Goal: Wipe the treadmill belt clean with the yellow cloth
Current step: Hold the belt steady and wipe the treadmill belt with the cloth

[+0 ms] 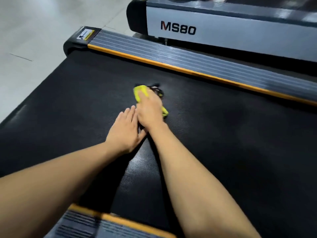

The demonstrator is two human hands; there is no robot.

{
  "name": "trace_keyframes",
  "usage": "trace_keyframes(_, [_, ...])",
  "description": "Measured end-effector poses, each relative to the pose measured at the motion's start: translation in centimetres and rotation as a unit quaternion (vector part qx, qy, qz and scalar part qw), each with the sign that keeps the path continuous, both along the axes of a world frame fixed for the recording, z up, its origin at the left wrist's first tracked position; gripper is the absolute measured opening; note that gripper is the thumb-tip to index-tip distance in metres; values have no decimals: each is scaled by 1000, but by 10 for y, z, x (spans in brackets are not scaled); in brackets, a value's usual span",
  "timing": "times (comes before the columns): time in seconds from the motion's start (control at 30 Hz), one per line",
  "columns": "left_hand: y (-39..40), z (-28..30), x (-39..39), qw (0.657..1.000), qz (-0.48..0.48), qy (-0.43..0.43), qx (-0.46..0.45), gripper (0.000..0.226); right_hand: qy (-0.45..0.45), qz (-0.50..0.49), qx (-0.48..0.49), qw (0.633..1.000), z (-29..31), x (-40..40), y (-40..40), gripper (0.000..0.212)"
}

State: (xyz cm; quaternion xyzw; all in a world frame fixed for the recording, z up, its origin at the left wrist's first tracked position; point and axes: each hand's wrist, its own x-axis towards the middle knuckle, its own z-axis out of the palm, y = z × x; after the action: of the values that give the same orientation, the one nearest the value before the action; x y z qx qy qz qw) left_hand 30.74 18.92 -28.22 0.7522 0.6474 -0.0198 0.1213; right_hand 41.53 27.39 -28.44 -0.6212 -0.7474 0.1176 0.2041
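While the right hand point(149, 110) presses the yellow cloth point(140, 92) flat near the middle of the belt point(223, 134) (fingers straight, not curled), the left hand point(124, 130) rests open beside it, touching.

matt dimpled rubber belt point(85, 103), ribbed grey side rail point(171, 54), soft yellow cloth point(139, 92)
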Motion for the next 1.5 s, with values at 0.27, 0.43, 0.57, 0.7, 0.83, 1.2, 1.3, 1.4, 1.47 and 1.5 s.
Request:
trace_keyframes(0.27, [-87, -5, -26, 998, -13, 26, 47, 88, 19, -35, -27, 999, -1, 49, -24, 58])
trace_keyframes(0.43, [-91, -6, -26, 998, -22, 30, 56, 89, 10, -223, 11, 975, -7, 195, -75, 58])
trace_keyframes(0.57, [-101, -6, -31, 997, -30, 38, 57, 84, 6, -326, 5, 945, -12, 223, -86, 52])
trace_keyframes(0.7, [-114, -2, -30, 998, -5, 40, 57, 78, -8, -246, -15, 969, -9, 129, -67, 48])
trace_keyframes(0.83, [-124, 2, -39, 996, 59, 61, 32, 91, -7, -26, -23, 999, 1, -13, -74, 56])
trace_keyframes(1.2, [-122, 5, -48, 999, 26, 43, -10, 100, 5, -258, 5, 966, -5, 173, -137, 62])
trace_keyframes(1.3, [-120, 12, -45, 998, 47, 23, -33, 104, 6, -339, -9, 941, -5, 219, -163, 55])
trace_keyframes(1.4, [-119, 26, -47, 994, 34, 38, -91, 107, -3, -357, -10, 934, -7, 199, -159, 55])
trace_keyframes(1.47, [-122, 39, -50, 989, 9, 66, -130, 112, -8, -315, -22, 949, -2, 156, -156, 58])
trace_keyframes(1.5, [-126, 46, -51, 986, 7, 71, -149, 116, -9, -273, -32, 961, 0, 128, -155, 59])
